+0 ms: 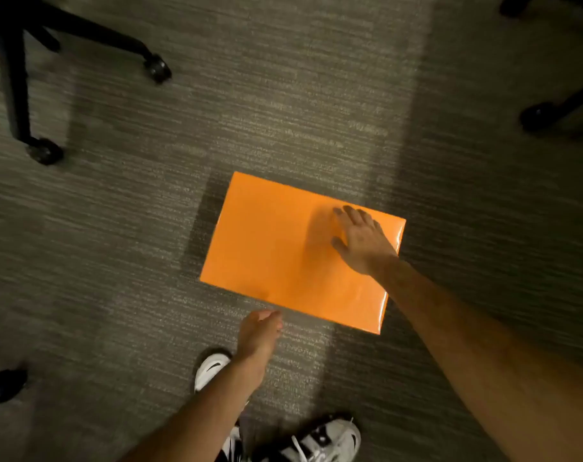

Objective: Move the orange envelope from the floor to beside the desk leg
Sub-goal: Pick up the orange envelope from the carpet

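A large glossy orange envelope (283,248) lies flat on the grey carpet in the middle of the view. My right hand (363,241) is spread over its right part, fingers apart, palm down; I cannot tell if it touches the surface. My left hand (261,331) hovers just off the envelope's near edge with fingers loosely curled and nothing in it. No desk leg is in view.
A black office chair base (20,78) with castors stands at the upper left. Another chair's castor (540,116) is at the upper right. My white and black shoes (320,441) are at the bottom, and a dark object (3,383) sits at the lower left.
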A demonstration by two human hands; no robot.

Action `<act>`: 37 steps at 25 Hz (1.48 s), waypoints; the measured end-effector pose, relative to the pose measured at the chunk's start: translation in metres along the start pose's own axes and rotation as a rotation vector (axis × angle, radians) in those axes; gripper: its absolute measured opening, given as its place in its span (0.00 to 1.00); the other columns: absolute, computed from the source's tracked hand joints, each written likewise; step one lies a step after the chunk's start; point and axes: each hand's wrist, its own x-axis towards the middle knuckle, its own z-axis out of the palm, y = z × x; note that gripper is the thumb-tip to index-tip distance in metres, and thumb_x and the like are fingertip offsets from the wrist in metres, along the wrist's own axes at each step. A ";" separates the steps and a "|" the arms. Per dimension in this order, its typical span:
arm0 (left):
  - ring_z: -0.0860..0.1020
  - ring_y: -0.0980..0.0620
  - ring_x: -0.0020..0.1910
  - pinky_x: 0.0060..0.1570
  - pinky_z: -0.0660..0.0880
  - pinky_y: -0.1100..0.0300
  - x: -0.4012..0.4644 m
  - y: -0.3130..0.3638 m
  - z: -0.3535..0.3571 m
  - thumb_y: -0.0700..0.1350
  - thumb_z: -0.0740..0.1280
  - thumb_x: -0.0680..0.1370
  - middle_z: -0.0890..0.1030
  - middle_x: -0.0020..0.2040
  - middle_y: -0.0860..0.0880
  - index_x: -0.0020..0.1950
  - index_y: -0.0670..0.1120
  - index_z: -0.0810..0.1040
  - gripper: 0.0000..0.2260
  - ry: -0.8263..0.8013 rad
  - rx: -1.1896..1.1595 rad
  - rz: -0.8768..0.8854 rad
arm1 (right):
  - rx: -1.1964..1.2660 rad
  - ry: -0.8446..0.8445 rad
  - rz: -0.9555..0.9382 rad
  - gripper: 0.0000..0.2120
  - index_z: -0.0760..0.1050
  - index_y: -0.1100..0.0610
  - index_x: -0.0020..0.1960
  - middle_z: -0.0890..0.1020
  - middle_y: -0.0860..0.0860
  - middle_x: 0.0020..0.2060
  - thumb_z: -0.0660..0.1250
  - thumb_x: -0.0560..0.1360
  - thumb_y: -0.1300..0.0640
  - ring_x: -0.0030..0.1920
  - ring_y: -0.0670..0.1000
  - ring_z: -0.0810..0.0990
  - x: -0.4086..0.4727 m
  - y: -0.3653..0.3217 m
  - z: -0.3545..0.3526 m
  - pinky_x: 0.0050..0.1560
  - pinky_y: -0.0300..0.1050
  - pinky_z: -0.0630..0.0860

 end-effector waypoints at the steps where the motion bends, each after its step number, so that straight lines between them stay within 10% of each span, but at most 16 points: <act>1: 0.81 0.48 0.51 0.54 0.78 0.50 0.008 -0.001 0.005 0.48 0.67 0.81 0.82 0.51 0.48 0.65 0.44 0.78 0.15 0.011 -0.082 -0.065 | -0.012 0.044 -0.013 0.32 0.53 0.54 0.80 0.60 0.55 0.78 0.59 0.80 0.46 0.77 0.60 0.57 0.016 0.001 0.005 0.74 0.60 0.58; 5: 0.77 0.52 0.43 0.45 0.74 0.53 0.036 0.011 0.014 0.51 0.66 0.82 0.79 0.56 0.48 0.76 0.46 0.67 0.24 -0.071 -0.328 -0.206 | -0.035 0.053 0.021 0.30 0.56 0.54 0.79 0.65 0.56 0.76 0.57 0.81 0.43 0.75 0.61 0.62 0.058 0.008 0.006 0.74 0.60 0.56; 8: 0.79 0.47 0.57 0.38 0.73 0.56 0.045 0.017 0.017 0.48 0.66 0.82 0.74 0.69 0.44 0.78 0.48 0.64 0.25 -0.081 -0.477 -0.226 | 0.009 0.074 0.088 0.29 0.61 0.53 0.76 0.70 0.57 0.73 0.55 0.80 0.39 0.71 0.62 0.67 0.065 0.010 0.012 0.71 0.59 0.59; 10: 0.77 0.44 0.64 0.43 0.75 0.56 0.045 0.014 0.017 0.48 0.64 0.83 0.73 0.70 0.44 0.77 0.48 0.65 0.22 -0.083 -0.506 -0.211 | 0.066 0.073 0.163 0.27 0.65 0.53 0.73 0.72 0.57 0.71 0.57 0.79 0.39 0.70 0.63 0.68 0.063 0.007 0.012 0.68 0.58 0.61; 13: 0.78 0.48 0.47 0.49 0.72 0.53 0.037 -0.002 0.015 0.49 0.62 0.84 0.77 0.53 0.48 0.73 0.48 0.68 0.18 -0.093 -0.468 -0.195 | 0.146 0.063 0.250 0.27 0.68 0.52 0.70 0.75 0.57 0.69 0.60 0.78 0.38 0.68 0.63 0.71 0.035 0.007 0.021 0.66 0.57 0.65; 20: 0.74 0.42 0.65 0.67 0.71 0.43 0.031 -0.046 -0.005 0.49 0.63 0.83 0.73 0.70 0.49 0.77 0.56 0.64 0.22 -0.096 -0.347 -0.145 | 0.591 -0.170 0.564 0.33 0.75 0.47 0.67 0.81 0.56 0.61 0.61 0.71 0.27 0.60 0.59 0.79 -0.075 0.040 0.067 0.63 0.55 0.75; 25: 0.75 0.41 0.67 0.64 0.72 0.34 0.031 -0.077 -0.005 0.55 0.75 0.73 0.74 0.72 0.49 0.75 0.58 0.65 0.33 -0.225 -0.178 -0.255 | 0.959 -0.192 0.736 0.17 0.80 0.43 0.54 0.84 0.50 0.52 0.70 0.71 0.35 0.50 0.51 0.82 -0.138 0.050 0.110 0.56 0.54 0.79; 32: 0.81 0.47 0.56 0.51 0.78 0.51 0.047 -0.032 0.009 0.39 0.72 0.78 0.82 0.57 0.52 0.70 0.50 0.73 0.21 -0.120 -0.115 0.180 | 1.225 0.077 0.985 0.22 0.78 0.51 0.61 0.79 0.49 0.57 0.66 0.75 0.37 0.54 0.52 0.76 -0.160 0.029 0.143 0.56 0.44 0.67; 37: 0.80 0.46 0.57 0.56 0.77 0.48 0.058 -0.021 0.009 0.54 0.71 0.78 0.81 0.60 0.51 0.71 0.51 0.72 0.23 -0.147 0.180 0.225 | 1.313 0.163 0.950 0.24 0.70 0.49 0.73 0.79 0.55 0.64 0.62 0.79 0.41 0.57 0.53 0.76 -0.162 0.019 0.154 0.57 0.45 0.69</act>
